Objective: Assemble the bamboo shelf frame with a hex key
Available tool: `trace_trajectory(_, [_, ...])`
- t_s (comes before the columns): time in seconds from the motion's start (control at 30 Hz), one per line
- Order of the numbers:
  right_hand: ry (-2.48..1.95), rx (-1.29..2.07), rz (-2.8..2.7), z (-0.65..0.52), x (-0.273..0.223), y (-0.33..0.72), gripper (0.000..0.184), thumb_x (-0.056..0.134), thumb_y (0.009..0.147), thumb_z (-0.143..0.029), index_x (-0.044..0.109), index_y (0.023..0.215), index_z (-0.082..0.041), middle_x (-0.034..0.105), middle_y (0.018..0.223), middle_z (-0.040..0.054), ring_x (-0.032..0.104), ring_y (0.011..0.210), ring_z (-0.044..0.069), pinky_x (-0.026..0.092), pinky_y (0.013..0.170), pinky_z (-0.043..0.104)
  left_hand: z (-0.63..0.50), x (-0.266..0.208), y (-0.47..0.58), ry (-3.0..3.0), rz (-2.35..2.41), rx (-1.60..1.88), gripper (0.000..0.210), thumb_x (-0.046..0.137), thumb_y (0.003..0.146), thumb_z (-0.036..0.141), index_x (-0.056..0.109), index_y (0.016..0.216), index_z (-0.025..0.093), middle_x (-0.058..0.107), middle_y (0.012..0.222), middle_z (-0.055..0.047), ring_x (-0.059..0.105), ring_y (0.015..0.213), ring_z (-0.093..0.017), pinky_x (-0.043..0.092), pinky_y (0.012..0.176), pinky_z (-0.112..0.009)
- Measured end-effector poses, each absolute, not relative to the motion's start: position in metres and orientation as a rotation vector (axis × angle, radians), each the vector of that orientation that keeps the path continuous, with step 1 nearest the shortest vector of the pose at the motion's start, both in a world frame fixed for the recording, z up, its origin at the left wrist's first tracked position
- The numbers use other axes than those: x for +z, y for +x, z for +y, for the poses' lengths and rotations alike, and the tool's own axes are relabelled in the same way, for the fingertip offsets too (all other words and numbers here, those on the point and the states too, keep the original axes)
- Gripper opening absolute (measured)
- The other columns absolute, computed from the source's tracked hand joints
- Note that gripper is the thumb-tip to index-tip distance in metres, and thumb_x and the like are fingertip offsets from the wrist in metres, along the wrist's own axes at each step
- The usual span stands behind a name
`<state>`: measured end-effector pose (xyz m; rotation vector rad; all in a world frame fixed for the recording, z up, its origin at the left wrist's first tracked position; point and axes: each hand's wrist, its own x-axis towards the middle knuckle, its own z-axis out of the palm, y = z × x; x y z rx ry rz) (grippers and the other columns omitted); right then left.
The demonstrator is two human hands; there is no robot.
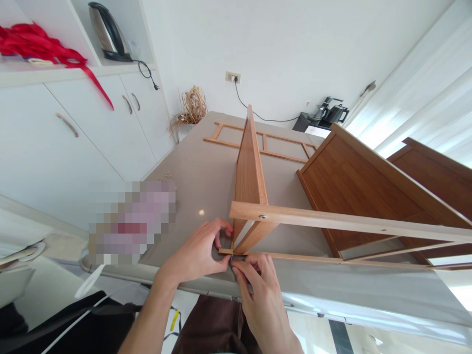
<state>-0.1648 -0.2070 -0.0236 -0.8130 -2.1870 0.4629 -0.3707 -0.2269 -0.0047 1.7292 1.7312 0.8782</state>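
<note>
A wooden side frame stands on its edge along the table's front, with a metal fastener showing in its upper rail. A wooden shelf board stands upright against its left end. My left hand curls its thumb and fingers around the end of the frame's lower rail, beside the board's bottom corner. Close by, my right hand is closed, with thumb and forefinger pinched at the front of that same corner. Whatever sits between those fingertips is small, dark and mostly hidden.
More wooden boards stand at the right, joined to the frame. Another slatted wooden frame lies flat at the back of the grey table. A blurred-out object lies at the left edge. Dried plants stand behind.
</note>
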Motion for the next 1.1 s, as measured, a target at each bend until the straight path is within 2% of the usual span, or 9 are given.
trace_trajectory(0.27, [-0.847,0.436,-2.16,-0.211,-0.0298,-0.1645,0.022,0.054,0.101,-0.006,0.069,0.105,-0.022,0.056,0.095,0.0052,0.057,0.084,0.019,0.052,0.073,0.032,-0.2267,-0.0047,-0.3705,1.734,1.73,0.884,0.045,0.071,0.073,0.013,0.057,0.114,0.024,0.066,0.101,0.0,0.061,0.086,-0.019,0.05,0.083,-0.034])
trace_trajectory(0.6, [-0.854,0.152,-2.316,-0.2167,-0.0243,-0.1676,0.028,0.049,0.098,-0.004,0.069,0.109,-0.021,0.058,0.098,0.0088,0.057,0.084,0.022,0.052,0.072,0.035,-0.2267,-0.0059,-0.3708,1.722,1.725,0.898,0.046,0.069,0.071,0.012,0.057,0.114,0.024,0.066,0.102,-0.001,0.06,0.085,-0.019,0.049,0.081,-0.033])
trace_trajectory(1.1, [-0.822,0.128,-2.316,-0.2131,-0.0276,-0.1662,0.032,0.047,0.096,0.0,0.067,0.107,-0.022,0.059,0.098,0.0082,0.057,0.085,0.022,0.049,0.075,0.035,-0.2273,-0.0052,-0.37,1.724,1.713,0.928,0.046,0.069,0.07,0.011,0.057,0.112,0.024,0.068,0.106,-0.001,0.06,0.083,-0.019,0.05,0.081,-0.034])
